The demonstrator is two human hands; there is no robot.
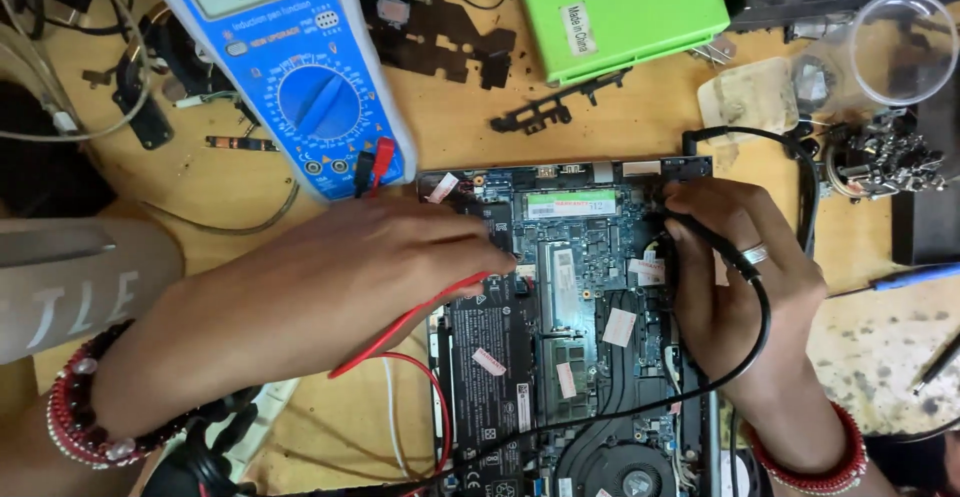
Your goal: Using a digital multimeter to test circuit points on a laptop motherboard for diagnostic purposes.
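Pinching red probe (420,317) and black probe (700,237): left hand (330,287), right hand (740,287), each grip closed.

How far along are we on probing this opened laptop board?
Done: the laptop lies open, board bare, and the blue multimeter shows a reading. In hand: the left hand presses the red probe near the board's left side; the right hand holds the black probe at the upper right. Left: the cover is not back on.

A wooden workbench (640,127) carries everything. An opened laptop (580,337) lies at lower centre, a blue multimeter (300,77) at upper left, a green box (630,12) at top centre, a clear plastic cup (895,47) at upper right, and black brackets (555,107) between them.
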